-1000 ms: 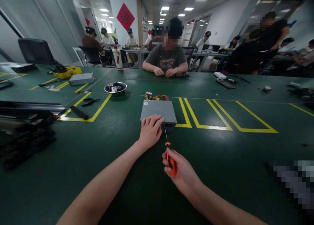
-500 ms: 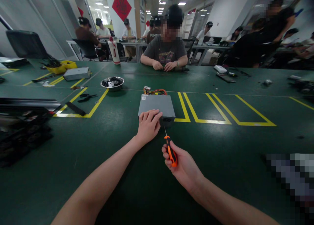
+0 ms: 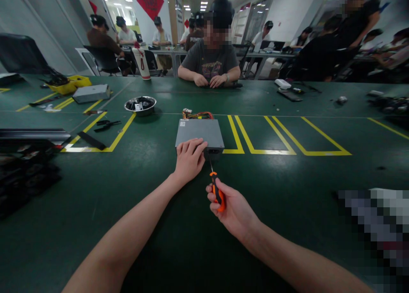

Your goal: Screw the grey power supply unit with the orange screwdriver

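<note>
In the middle of the table lies a grey computer power supply (image 3: 200, 131), flat, with a socket on its near side and a bundle of coloured cables (image 3: 201, 115) behind it. My left hand (image 3: 191, 158) grips its near edge, fingers bent over the top; the thumb is partly hidden. An orange and black screwdriver (image 3: 218, 192) is in my right hand (image 3: 234, 207), the fingers closed round its handle. Its thin shaft points up and away, toward the near side of the power supply. Whether the tip touches a screw is too small to tell.
Yellow tape (image 3: 275, 152) marks boxes on the green table. A metal bowl (image 3: 140, 112) of small parts, black pieces (image 3: 91, 140), a second grey box (image 3: 91, 93) and a yellow bin (image 3: 62, 87) lie left. Dark machinery (image 3: 28, 173) stands at far left. A person (image 3: 209, 65) sits opposite.
The whole view has shifted slightly, so things appear a little further left and up. Both hands keep their holds, and the screwdriver stays at the near side of the power supply.
</note>
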{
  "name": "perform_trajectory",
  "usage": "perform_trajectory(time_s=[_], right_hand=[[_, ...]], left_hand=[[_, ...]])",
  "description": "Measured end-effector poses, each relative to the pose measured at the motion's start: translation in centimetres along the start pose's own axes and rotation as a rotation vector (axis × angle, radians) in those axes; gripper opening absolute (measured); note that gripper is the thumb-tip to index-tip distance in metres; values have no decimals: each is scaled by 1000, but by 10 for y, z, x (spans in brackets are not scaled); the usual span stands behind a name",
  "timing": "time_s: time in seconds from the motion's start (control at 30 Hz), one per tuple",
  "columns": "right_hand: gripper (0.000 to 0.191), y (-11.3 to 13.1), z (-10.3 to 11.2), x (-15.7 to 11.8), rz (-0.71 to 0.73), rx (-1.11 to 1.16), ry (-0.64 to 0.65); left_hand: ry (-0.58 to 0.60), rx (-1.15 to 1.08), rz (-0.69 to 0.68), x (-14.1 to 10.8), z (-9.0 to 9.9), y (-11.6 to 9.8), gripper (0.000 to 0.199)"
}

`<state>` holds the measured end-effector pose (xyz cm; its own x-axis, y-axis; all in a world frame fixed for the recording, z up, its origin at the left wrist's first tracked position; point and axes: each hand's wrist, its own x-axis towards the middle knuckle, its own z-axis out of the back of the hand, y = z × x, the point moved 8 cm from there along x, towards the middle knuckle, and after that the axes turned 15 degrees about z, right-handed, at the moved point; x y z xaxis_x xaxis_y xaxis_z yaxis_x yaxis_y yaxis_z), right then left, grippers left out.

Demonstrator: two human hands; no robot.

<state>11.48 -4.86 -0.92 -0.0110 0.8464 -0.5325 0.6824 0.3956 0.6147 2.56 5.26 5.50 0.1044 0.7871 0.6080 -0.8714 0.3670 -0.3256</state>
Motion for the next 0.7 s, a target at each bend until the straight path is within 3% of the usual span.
perform_trajectory(time_s=[0.2,0.37,0.47,0.7], right_hand=[[27,-7,-1,1,-69,-7,13],[6,0,-1,2,4,-3,11],[4,3,1,0,18,-7,-2],[27,-5,1,0,-78,-48,30]], left_hand=[[6,0,1,0,0,0,32],[13,9,4,0,-2,0,33],[12,4,12,0,-2,1,34],[7,13,4,0,-1,1,33]])
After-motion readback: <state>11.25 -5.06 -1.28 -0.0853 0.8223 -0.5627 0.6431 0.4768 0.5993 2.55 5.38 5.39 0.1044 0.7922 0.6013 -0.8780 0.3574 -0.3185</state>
